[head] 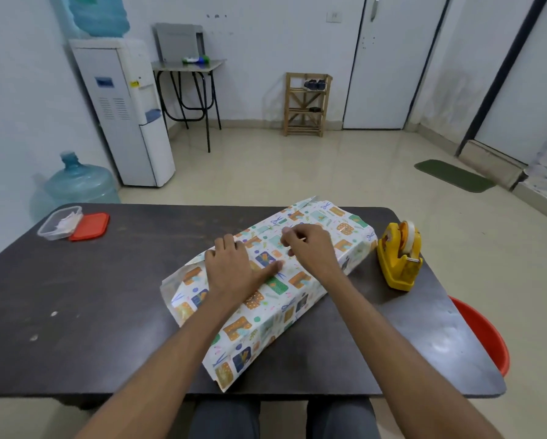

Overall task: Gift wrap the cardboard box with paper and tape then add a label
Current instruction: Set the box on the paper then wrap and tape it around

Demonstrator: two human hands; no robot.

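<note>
The box lies diagonally on the dark table [91,296], covered in white wrapping paper [266,315] printed with orange, green and blue shapes. Loose paper sticks out past both ends of the box. My left hand [234,267] lies flat on top of the paper, thumb stretched right along the seam. My right hand [310,248] sits just right of it with fingers curled down onto the seam; whether a piece of tape is under the fingertips cannot be told. A yellow tape dispenser [399,258] stands right of the box.
A clear plastic container [60,223] with a red lid [90,227] beside it sits at the table's far left corner. A red bucket [484,337] is on the floor by the right edge. Water dispenser, jug and shelves stand beyond the table.
</note>
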